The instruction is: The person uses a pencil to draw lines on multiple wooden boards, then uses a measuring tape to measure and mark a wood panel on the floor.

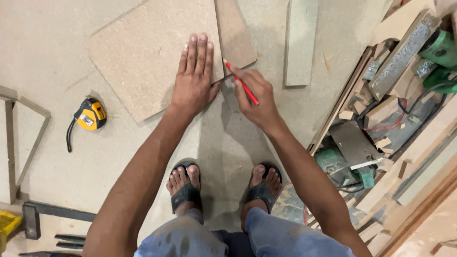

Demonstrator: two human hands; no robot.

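The left hand (194, 78) lies flat and open, palm down, fingers together and stretched out, pressing on a large board (143, 52) of pale brown fibreboard that rests on the floor (71, 181). It holds nothing; it only bears down on the board near the board's right edge. The right hand (254, 97) is just to the right of that edge, closed around a red pencil (240, 82) in a writing grip. The pencil slants up and to the left, and its tip sits at the board's right edge, beside the left thumb.

A narrower offcut (235, 31) of darker board lies touching the board's right edge, above the pencil tip. Further right of the board, a long pale strip (300, 40) lies on the floor, apart from the offcut. To the left of the board and a little below it sits a yellow and black tape measure (90, 115) with a dark strap trailing down. Well to the left of the board, at the edge of view, lies a frame of thin wooden strips (28, 138).

Below the board, the person's two feet (185, 183) in dark sandals stand on the dusty floor, with blue trousers showing at the bottom. Far to the right of the board is a heap of wood scraps (400, 143), with green power tools (440, 52) and cables mixed in.
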